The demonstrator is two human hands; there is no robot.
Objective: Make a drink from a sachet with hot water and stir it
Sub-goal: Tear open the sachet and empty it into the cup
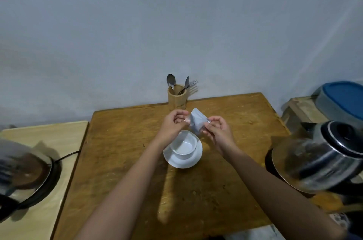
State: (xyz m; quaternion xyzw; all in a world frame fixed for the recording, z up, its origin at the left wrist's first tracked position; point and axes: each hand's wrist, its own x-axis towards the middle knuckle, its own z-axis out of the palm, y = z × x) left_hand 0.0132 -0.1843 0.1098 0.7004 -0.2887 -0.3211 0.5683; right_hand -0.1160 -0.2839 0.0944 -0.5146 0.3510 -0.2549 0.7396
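**Sachet held over cup, both hands pinching**

I'm seeing both hands gripping the sachet (197, 122) just above the far rim of the white cup (183, 143). Left hand (175, 121) is pinching its left edge, fingers curled closed on it. Right hand (217, 128) is pinching the right edge the same way. Cup is sitting on a white saucer (193, 158) on the wooden table (121, 141). Bamboo holder (177, 97) with spoons and a fork is standing beyond the cup at the wall. Steel kettle (322, 159) is sitting well right of the cup.
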